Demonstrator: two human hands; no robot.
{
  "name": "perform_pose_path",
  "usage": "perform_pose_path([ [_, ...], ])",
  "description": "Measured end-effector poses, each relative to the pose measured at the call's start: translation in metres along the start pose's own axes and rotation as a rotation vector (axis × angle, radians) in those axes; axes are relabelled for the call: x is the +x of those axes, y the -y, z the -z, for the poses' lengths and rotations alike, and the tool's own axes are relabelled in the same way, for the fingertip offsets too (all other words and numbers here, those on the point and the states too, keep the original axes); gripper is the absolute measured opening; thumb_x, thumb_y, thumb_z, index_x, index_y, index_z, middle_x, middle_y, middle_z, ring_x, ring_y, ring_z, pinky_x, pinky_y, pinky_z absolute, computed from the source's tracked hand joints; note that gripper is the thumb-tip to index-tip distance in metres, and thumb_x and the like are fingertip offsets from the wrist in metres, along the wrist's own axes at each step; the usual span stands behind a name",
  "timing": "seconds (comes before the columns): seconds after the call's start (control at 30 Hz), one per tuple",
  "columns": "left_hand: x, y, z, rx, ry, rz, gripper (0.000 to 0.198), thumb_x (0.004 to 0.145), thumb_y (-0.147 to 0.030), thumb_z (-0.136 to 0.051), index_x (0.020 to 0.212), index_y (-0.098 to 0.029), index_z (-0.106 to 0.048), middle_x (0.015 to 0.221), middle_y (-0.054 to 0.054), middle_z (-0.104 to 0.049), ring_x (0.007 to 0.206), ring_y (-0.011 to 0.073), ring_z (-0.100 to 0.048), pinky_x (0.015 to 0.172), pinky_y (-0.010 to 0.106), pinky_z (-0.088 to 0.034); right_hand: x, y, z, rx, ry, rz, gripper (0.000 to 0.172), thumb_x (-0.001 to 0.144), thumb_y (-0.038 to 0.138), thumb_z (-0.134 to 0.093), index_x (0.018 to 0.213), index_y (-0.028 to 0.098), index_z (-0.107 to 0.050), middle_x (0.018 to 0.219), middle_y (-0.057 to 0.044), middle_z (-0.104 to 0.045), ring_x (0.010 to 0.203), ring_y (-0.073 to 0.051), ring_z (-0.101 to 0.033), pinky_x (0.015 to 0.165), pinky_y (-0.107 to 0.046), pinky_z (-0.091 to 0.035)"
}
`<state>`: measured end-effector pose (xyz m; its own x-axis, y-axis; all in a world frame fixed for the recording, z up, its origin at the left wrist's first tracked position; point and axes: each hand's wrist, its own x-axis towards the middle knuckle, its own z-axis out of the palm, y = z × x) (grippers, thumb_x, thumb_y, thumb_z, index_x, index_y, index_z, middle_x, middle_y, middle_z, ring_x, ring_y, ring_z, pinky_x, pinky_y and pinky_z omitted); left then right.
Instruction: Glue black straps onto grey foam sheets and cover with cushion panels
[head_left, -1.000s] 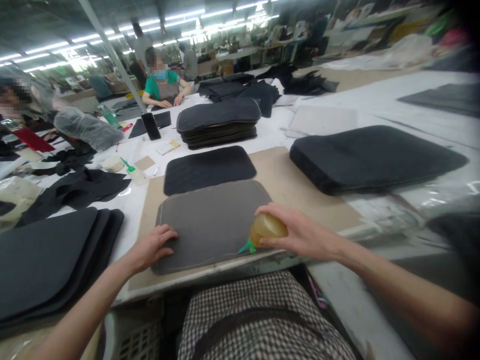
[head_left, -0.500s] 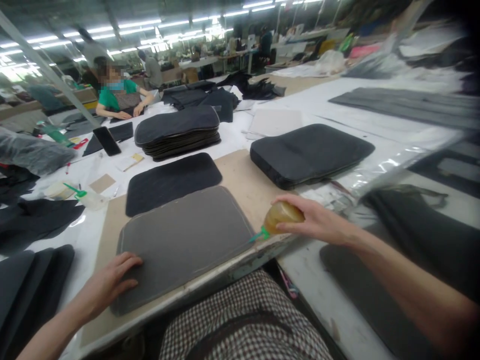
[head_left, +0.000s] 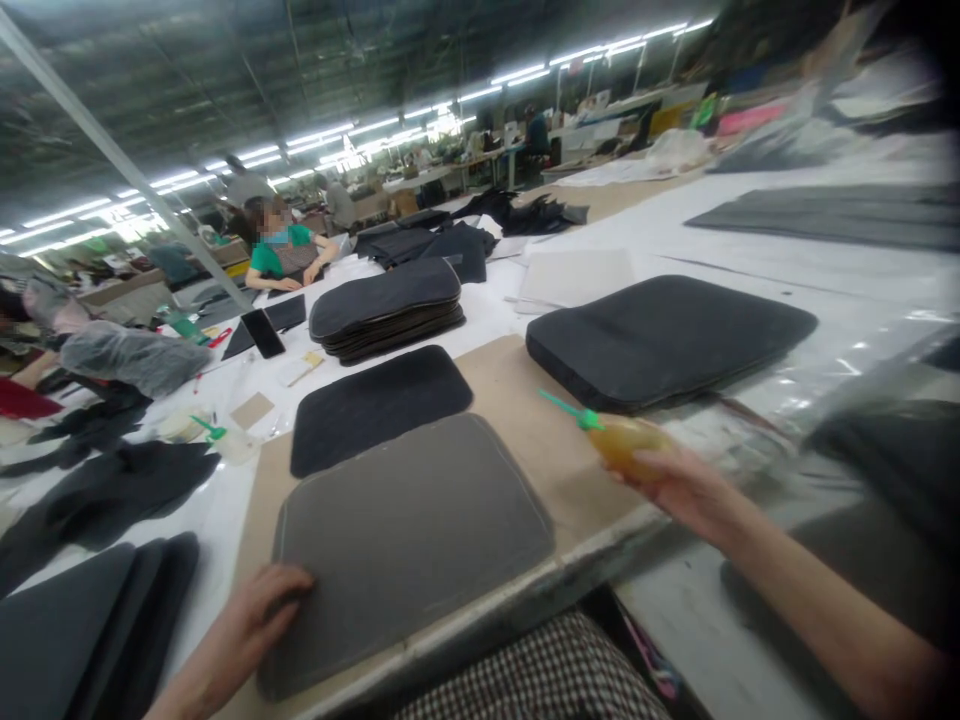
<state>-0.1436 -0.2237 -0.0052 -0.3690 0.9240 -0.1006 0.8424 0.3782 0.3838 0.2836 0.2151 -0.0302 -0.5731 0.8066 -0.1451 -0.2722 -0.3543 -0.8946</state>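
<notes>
A grey pad with a pale line along its edge [head_left: 409, 535] lies on a brown board [head_left: 529, 425] in front of me. My left hand [head_left: 251, 620] rests with fingers flat on its near left corner. My right hand [head_left: 679, 485] is closed round an amber squeeze bottle [head_left: 626, 440] with a green nozzle, held above the board's right edge, nozzle pointing up and to the left. A black pad [head_left: 379, 405] lies just beyond the grey one.
A thick pile of black pads [head_left: 667, 335] sits to the right, another stack [head_left: 386, 305] behind, and more dark pads [head_left: 82, 620] at the near left. A second glue bottle [head_left: 221, 440], a phone [head_left: 262, 332] and a seated person in green [head_left: 281, 255] are at the far left.
My right hand has lifted the bottle off the grey pad's corner and turned its nozzle from down-left to up-left. The view has tilted upward. My left hand stays on the pad.
</notes>
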Motion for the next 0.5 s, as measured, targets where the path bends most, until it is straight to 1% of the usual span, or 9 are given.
perform_pose_path([
  [0.03, 0.003, 0.0, 0.003, -0.012, -0.027, 0.022, 0.024, 0.094, -0.038, -0.053, 0.108, -0.031, -0.07, 0.114, 0.004, -0.071, 0.109, 0.022, -0.066, 0.098, 0.036, -0.053, 0.006, -0.008, -0.007, 0.076, -0.008, -0.015, 0.051, 0.072, 0.03, -0.08, 0.12, 0.026, -0.065, 0.117, -0.007, -0.07, 0.088, -0.023, -0.07, 0.073, -0.03, -0.062],
  [0.1, 0.016, -0.001, 0.009, 0.0, -0.124, 0.07, 0.023, 0.095, -0.04, -0.051, 0.103, -0.027, -0.068, 0.109, 0.005, -0.071, 0.106, 0.0229, -0.066, 0.095, 0.038, -0.054, 0.02, -0.021, -0.021, 0.192, -0.02, -0.037, 0.046, 0.075, 0.029, -0.077, 0.12, 0.021, -0.068, 0.116, -0.01, -0.071, 0.091, -0.024, -0.071, 0.076, -0.029, -0.062],
  [0.17, 0.038, -0.007, 0.013, 0.04, -0.213, 0.078, 0.024, 0.096, -0.041, -0.049, 0.103, -0.025, -0.065, 0.109, 0.006, -0.069, 0.105, 0.0237, -0.065, 0.093, 0.039, -0.054, 0.037, -0.033, -0.033, 0.281, -0.024, -0.047, 0.046, 0.077, 0.027, -0.074, 0.122, 0.02, -0.069, 0.12, -0.012, -0.071, 0.099, -0.025, -0.07, 0.082, -0.029, -0.061],
  [0.2, 0.053, -0.011, 0.014, 0.063, -0.229, 0.061, 0.024, 0.096, -0.04, -0.048, 0.107, -0.025, -0.064, 0.111, 0.007, -0.068, 0.105, 0.0234, -0.065, 0.093, 0.039, -0.053, 0.045, -0.038, -0.037, 0.313, -0.026, -0.047, 0.046, 0.077, 0.027, -0.073, 0.122, 0.02, -0.068, 0.122, -0.011, -0.07, 0.103, -0.025, -0.07, 0.084, -0.029, -0.061],
  [0.27, 0.088, -0.018, 0.014, 0.111, -0.225, 0.001, 0.028, 0.098, -0.037, -0.045, 0.117, -0.025, -0.061, 0.117, 0.008, -0.066, 0.106, 0.0224, -0.065, 0.093, 0.039, -0.053, 0.059, -0.045, -0.043, 0.346, -0.03, -0.03, 0.046, 0.077, 0.026, -0.072, 0.123, 0.021, -0.068, 0.127, -0.01, -0.068, 0.109, -0.025, -0.068, 0.088, -0.029, -0.06],
  [0.37, 0.151, -0.024, 0.012, 0.159, -0.226, -0.032, 0.033, 0.099, -0.035, -0.043, 0.126, -0.024, -0.058, 0.128, 0.008, -0.063, 0.117, 0.023, -0.061, 0.101, 0.04, -0.049, 0.069, -0.051, -0.044, 0.297, -0.038, -0.017, 0.042, 0.08, 0.032, -0.069, 0.121, 0.025, -0.068, 0.131, -0.009, -0.066, 0.118, -0.026, -0.064, 0.092, -0.029, -0.058],
  [0.43, 0.192, -0.025, 0.009, 0.18, -0.221, -0.035, 0.038, 0.099, -0.038, -0.042, 0.132, -0.024, -0.056, 0.137, 0.009, -0.059, 0.126, 0.0239, -0.056, 0.106, 0.04, -0.045, 0.069, -0.052, -0.042, 0.216, -0.017, -0.038, 0.038, 0.086, 0.039, -0.064, 0.122, 0.031, -0.068, 0.138, -0.007, -0.062, 0.13, -0.028, -0.056, 0.098, -0.031, -0.055],
  [0.5, 0.228, -0.024, 0.006, 0.198, -0.191, -0.044, 0.045, 0.099, -0.043, -0.043, 0.138, -0.023, -0.053, 0.147, 0.01, -0.053, 0.134, 0.0248, -0.049, 0.111, 0.041, -0.041, 0.067, -0.052, -0.039, 0.125, 0.007, -0.048, 0.034, 0.09, 0.046, -0.057, 0.121, 0.036, -0.068, 0.144, -0.005, -0.058, 0.137, -0.03, -0.048, 0.104, -0.035, -0.051],
])
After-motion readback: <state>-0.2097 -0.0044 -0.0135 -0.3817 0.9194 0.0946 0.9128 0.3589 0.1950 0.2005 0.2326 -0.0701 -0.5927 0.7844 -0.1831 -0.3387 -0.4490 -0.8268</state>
